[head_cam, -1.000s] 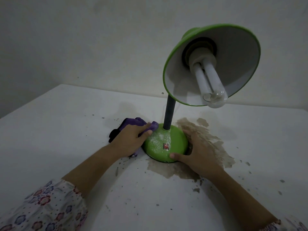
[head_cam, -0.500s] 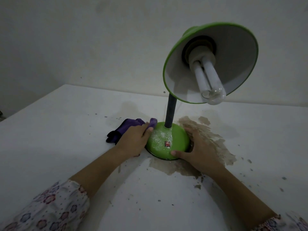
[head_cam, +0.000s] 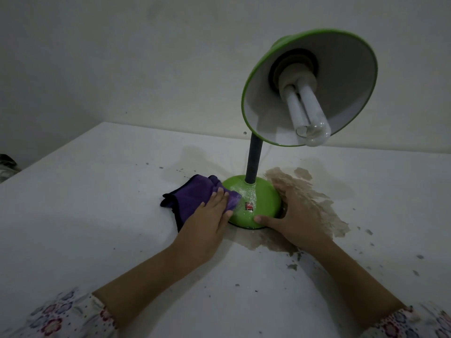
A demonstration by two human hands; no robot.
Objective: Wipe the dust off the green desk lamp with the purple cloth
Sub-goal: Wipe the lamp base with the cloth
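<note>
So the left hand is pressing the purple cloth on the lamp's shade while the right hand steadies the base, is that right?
Not quite: the head view shows the left hand pressing the purple cloth on the lamp's green base, not the shade. The right hand does steady the base.

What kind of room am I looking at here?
Probably a plain room in a home, though little shows. A green desk lamp stands on a worn white table with peeling brown patches, set against a bare white wall.
</note>
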